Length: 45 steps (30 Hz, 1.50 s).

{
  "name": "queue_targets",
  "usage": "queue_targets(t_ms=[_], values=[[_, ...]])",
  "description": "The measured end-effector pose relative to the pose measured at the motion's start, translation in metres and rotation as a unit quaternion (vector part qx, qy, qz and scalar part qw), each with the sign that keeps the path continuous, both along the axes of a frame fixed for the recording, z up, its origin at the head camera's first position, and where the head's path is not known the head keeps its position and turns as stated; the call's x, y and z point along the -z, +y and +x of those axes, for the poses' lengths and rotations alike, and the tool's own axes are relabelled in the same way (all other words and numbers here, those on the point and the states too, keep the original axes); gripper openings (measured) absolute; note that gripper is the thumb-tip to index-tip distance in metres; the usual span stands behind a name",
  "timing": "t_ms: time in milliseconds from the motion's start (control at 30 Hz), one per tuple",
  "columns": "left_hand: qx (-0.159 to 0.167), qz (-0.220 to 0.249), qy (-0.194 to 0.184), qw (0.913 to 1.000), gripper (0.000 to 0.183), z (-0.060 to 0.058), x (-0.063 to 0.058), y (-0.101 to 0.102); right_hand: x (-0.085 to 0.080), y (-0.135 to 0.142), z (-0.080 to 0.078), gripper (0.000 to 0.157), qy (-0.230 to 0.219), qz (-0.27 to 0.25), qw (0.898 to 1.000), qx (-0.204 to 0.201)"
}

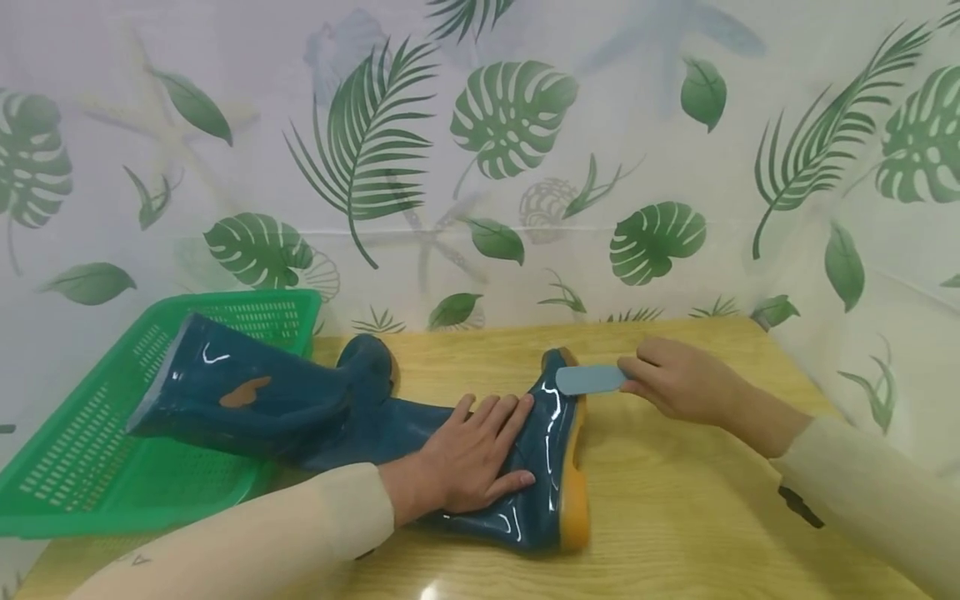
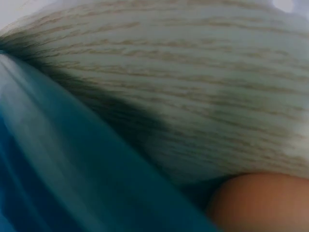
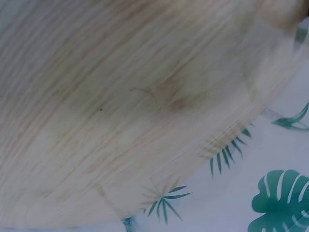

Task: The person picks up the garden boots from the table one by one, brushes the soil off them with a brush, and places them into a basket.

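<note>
A dark blue rubber boot (image 1: 536,508) with an orange-yellow sole (image 1: 574,508) lies on its side on the wooden table. My left hand (image 1: 476,458) rests on its foot part, fingers extended and thumb apart. In the left wrist view a blurred blue surface of the boot (image 2: 82,145) shows beside a fingertip (image 2: 263,205). My right hand (image 1: 675,379) grips a light blue, flat, round-ended tool (image 1: 588,380). The tool's far end meets the boot near the toe and sole edge; its underside is hidden. The right wrist view misses both hand and tool.
A second blue boot (image 1: 255,383) with a tan patch (image 1: 244,392) lies partly over a green perforated basket (image 1: 75,523) on the left. Its foot end extends behind the first boot's shaft. A leaf-patterned sheet (image 1: 525,275) hangs behind the wood-grain table (image 1: 675,500).
</note>
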State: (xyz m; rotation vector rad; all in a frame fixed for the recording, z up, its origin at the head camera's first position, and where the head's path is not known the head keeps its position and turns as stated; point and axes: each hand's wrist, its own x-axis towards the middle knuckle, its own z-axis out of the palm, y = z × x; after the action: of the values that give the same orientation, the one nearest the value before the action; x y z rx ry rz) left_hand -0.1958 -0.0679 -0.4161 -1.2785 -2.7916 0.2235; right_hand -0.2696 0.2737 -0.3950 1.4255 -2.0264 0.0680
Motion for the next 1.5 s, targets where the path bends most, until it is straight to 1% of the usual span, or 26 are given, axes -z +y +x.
queue_targets(t_ms=[100, 200, 400, 533, 667, 733, 900, 967, 1100, 1167, 1233, 1333, 1400, 1500], values=[[0.007, 0.010, -0.012, 0.9998, 0.085, -0.001, -0.001, -0.001, -0.001, 0.001, -0.002, 0.050, -0.009, -0.026, 1.000, 0.012], [0.018, 0.024, -0.015, 0.9994, 0.086, -0.004, 0.000, -0.001, -0.002, 0.002, -0.002, 0.051, -0.017, -0.040, 0.999, 0.015], [0.019, 0.031, -0.015, 0.9992, 0.086, -0.005, 0.002, -0.002, -0.002, 0.002, -0.003, 0.048, -0.020, -0.017, 1.000, 0.006], [0.015, 0.026, -0.015, 0.9994, 0.086, -0.006, 0.002, -0.002, 0.002, 0.001, -0.005, 0.050, -0.035, -0.022, 0.999, 0.030], [0.012, 0.021, -0.016, 0.9996, 0.087, -0.005, 0.004, -0.001, 0.005, 0.004, -0.002, 0.049, -0.071, -0.042, 0.995, 0.051], [0.014, 0.020, -0.015, 0.9996, 0.087, -0.005, 0.005, -0.001, 0.006, 0.005, 0.000, 0.050, -0.076, -0.049, 0.995, 0.045], [0.019, 0.019, -0.009, 0.9996, 0.086, -0.005, 0.005, -0.001, 0.006, 0.008, -0.001, 0.049, -0.055, -0.022, 0.998, 0.013], [0.019, 0.016, -0.006, 0.9997, 0.086, -0.006, 0.005, -0.001, 0.007, 0.009, -0.004, 0.046, -0.057, -0.018, 0.998, 0.016], [0.017, 0.013, -0.004, 0.9998, 0.085, -0.007, 0.003, -0.002, 0.006, 0.012, -0.006, 0.043, -0.091, -0.035, 0.994, 0.040], [0.016, 0.011, -0.005, 0.9998, 0.086, -0.007, 0.002, -0.002, 0.006, 0.013, -0.005, 0.044, -0.103, -0.035, 0.993, 0.042], [0.014, 0.008, -0.009, 0.9998, 0.086, -0.007, 0.002, -0.002, 0.006, 0.012, -0.005, 0.044, -0.100, -0.031, 0.994, 0.029], [0.010, 0.003, -0.011, 0.9999, 0.086, -0.005, 0.000, -0.003, 0.005, 0.010, -0.006, 0.045, -0.083, -0.021, 0.996, 0.007], [0.007, 0.001, -0.012, 0.9999, 0.086, -0.005, 0.001, -0.003, 0.004, 0.009, -0.008, 0.045, -0.077, -0.015, 0.997, 0.005], [0.005, 0.002, -0.015, 0.9999, 0.087, -0.004, 0.001, -0.002, 0.006, 0.009, -0.011, 0.046, -0.090, -0.020, 0.996, 0.018]])
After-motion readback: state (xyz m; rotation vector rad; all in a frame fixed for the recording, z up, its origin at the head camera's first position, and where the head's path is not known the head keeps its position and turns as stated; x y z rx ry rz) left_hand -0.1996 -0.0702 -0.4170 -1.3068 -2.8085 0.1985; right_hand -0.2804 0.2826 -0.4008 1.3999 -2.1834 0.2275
